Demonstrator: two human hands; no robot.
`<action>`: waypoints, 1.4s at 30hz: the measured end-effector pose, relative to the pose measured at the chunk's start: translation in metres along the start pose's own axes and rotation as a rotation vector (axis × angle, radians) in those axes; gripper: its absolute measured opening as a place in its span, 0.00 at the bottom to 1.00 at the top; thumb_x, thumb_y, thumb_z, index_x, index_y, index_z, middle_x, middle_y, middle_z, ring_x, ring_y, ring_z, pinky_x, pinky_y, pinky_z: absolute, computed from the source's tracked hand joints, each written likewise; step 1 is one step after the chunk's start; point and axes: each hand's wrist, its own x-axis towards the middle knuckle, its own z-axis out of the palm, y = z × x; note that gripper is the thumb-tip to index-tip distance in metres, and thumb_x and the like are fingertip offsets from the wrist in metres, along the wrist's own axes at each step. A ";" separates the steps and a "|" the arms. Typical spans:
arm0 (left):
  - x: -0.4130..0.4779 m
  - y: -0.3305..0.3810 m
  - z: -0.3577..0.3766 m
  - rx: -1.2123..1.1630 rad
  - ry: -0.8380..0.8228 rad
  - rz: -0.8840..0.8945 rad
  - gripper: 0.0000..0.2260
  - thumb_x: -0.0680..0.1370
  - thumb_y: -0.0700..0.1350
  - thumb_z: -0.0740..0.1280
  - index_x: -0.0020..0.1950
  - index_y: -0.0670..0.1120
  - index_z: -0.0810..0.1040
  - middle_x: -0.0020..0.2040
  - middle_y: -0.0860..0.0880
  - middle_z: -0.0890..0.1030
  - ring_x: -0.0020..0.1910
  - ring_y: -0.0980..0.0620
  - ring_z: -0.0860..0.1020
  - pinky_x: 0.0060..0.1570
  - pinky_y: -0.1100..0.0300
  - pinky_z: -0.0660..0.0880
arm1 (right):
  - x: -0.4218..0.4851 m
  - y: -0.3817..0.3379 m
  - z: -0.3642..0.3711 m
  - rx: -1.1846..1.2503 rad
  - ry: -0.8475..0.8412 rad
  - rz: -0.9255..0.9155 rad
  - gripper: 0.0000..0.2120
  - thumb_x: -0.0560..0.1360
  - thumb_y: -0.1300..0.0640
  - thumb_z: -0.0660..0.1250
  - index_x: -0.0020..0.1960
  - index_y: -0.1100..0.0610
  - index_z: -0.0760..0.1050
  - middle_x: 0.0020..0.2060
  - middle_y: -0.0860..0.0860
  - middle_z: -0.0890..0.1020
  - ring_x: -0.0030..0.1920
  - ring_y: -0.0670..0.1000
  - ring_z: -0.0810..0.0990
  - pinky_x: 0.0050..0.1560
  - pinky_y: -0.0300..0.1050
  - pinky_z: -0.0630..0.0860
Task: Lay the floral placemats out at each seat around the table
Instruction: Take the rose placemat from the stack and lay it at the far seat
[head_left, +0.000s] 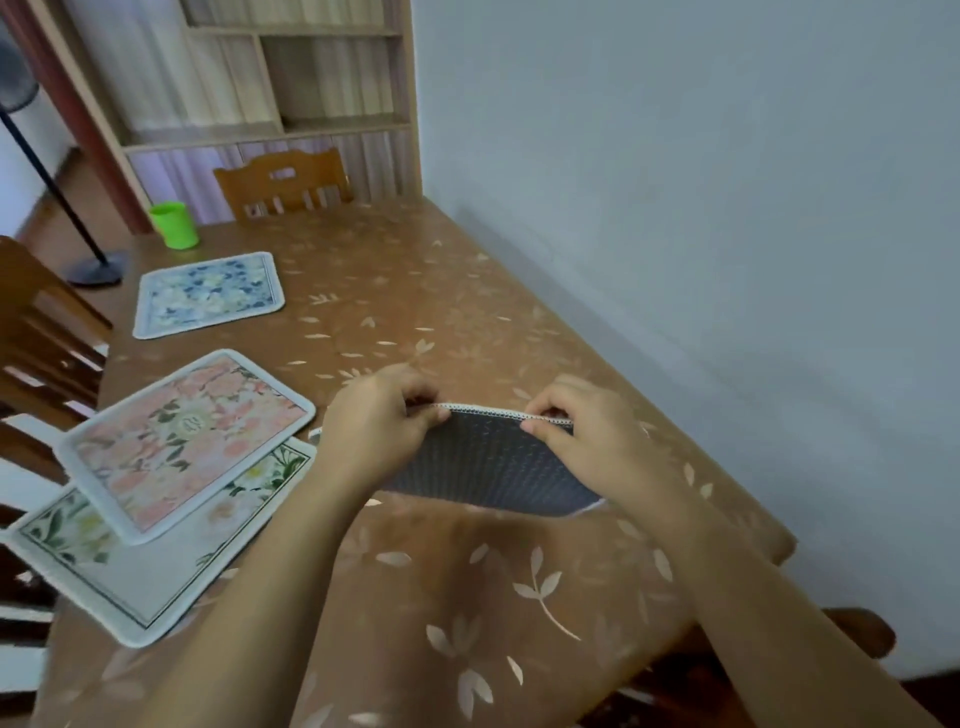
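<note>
My left hand (376, 421) and my right hand (582, 436) both pinch the far white-stitched edge of a placemat (488, 467), lifted over the table's middle with its dark grey textured underside facing me. Its floral side is hidden. A blue floral placemat (208, 293) lies flat at the far left. A pink floral placemat (187, 441) lies at the near left, overlapping a green and white floral placemat (150, 566) beneath it.
The table (467, 312) wears a brown cloth with pale leaves and stands against the wall on the right. A green cup (174, 224) sits at the far left corner. Wooden chairs stand at the far end (283, 182) and left side (36, 332). A fan stand (96, 267) is on the floor.
</note>
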 end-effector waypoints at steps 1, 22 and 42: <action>0.002 0.001 0.004 0.007 0.013 -0.020 0.01 0.70 0.42 0.71 0.40 0.45 0.81 0.39 0.48 0.80 0.42 0.45 0.76 0.41 0.51 0.72 | 0.005 0.005 0.000 0.004 -0.008 -0.007 0.01 0.72 0.58 0.68 0.42 0.54 0.77 0.38 0.45 0.75 0.42 0.47 0.74 0.44 0.42 0.69; 0.071 -0.001 0.040 0.138 0.449 -0.063 0.02 0.71 0.38 0.70 0.42 0.43 0.80 0.39 0.46 0.79 0.40 0.49 0.76 0.36 0.64 0.64 | 0.118 0.054 0.001 -0.062 0.177 -0.317 0.03 0.73 0.65 0.64 0.43 0.62 0.77 0.40 0.56 0.78 0.42 0.54 0.74 0.43 0.40 0.65; -0.109 -0.053 0.237 -0.030 -0.133 -0.540 0.04 0.71 0.37 0.69 0.45 0.39 0.81 0.43 0.40 0.80 0.45 0.41 0.75 0.44 0.55 0.69 | -0.046 0.217 0.124 -0.041 -0.523 0.131 0.04 0.75 0.59 0.62 0.46 0.56 0.76 0.46 0.50 0.76 0.45 0.49 0.74 0.40 0.35 0.61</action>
